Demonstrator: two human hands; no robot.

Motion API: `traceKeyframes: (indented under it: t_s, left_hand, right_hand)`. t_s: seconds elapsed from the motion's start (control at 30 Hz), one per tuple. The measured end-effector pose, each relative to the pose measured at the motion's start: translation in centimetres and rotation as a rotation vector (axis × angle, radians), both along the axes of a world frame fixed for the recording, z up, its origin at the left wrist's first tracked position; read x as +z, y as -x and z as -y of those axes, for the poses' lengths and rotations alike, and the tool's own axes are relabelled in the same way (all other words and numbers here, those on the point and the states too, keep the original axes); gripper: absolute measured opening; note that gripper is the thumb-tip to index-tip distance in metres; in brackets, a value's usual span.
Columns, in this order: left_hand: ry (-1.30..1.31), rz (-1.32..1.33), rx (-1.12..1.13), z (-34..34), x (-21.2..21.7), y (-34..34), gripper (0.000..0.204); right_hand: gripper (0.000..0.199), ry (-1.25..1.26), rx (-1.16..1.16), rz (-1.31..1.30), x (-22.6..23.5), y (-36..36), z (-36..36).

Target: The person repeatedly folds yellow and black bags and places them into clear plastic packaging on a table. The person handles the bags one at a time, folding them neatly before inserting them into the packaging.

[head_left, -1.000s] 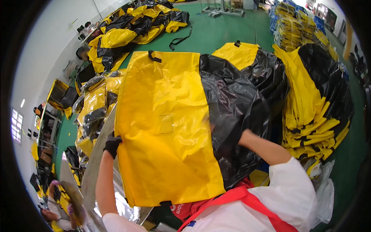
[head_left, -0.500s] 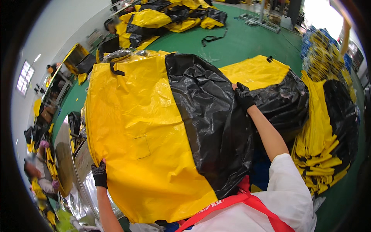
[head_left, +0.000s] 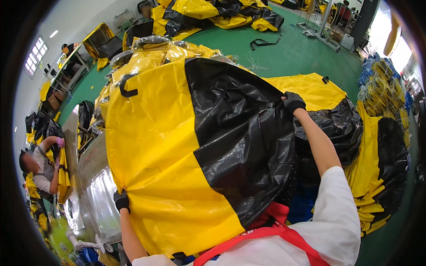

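Observation:
A large tarpaulin piece, half yellow and half black (head_left: 155, 119), is stretched in front of my body. On its left side, my left hand (head_left: 121, 200) in a dark glove grips the yellow edge, and folds fan out from that grip. My right hand (head_left: 293, 102), in a dark dotted glove, is closed on the black edge at the upper right. A short black strap loop (head_left: 128, 92) sits near the top left corner of the yellow half. The sheet hides whatever lies directly beneath it.
Behind the tarpaulin lie plastic-wrapped yellow bundles (head_left: 146, 60). To the right are another yellow-and-black piece (head_left: 310, 88) and a folded stack (head_left: 368, 155). A metal table (head_left: 100, 190) stands at left, with a person (head_left: 42, 164) handling yellow material beyond it. A large pile (head_left: 195, 9) lies far back.
Both hands have shifted slightly right in the picture, the left one also a little lower, still gripping the tarpaulin. The view has turned, and the yellow half is now more creased by my left hand.

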State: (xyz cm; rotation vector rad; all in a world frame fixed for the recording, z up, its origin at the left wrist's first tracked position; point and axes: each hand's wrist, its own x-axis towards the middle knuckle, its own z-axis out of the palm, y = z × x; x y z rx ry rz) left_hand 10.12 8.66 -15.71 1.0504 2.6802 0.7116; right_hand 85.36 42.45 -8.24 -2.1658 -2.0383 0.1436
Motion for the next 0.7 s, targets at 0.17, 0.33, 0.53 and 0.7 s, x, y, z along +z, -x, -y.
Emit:
traceKeyframes:
  t_s: [0.17, 0.33, 0.53, 0.7]
  left_hand:
    - [0.056, -0.496, -0.108, -2.6, 5.8, -6.5, 0.067]
    - [-0.19, -0.332, -1.076, -12.4, 9.3, -24.9, 0.063]
    - [-0.124, -0.408, -1.177, -14.2, 5.8, -27.9, 0.083]
    - [-0.191, -0.34, -1.26, -15.0, 6.6, -28.5, 0.076]
  right_hand:
    - [0.058, -0.032, -0.12, -0.365, 1.0, 2.5, -0.6]
    - [0.067, 0.003, 0.064, -0.267, 0.1, 4.1, -1.3]
    - [0.051, 0.152, 0.067, 0.11, 2.1, 6.0, 0.4]
    - [0.096, -0.075, 0.625, 0.15, 7.0, 9.5, -8.3]
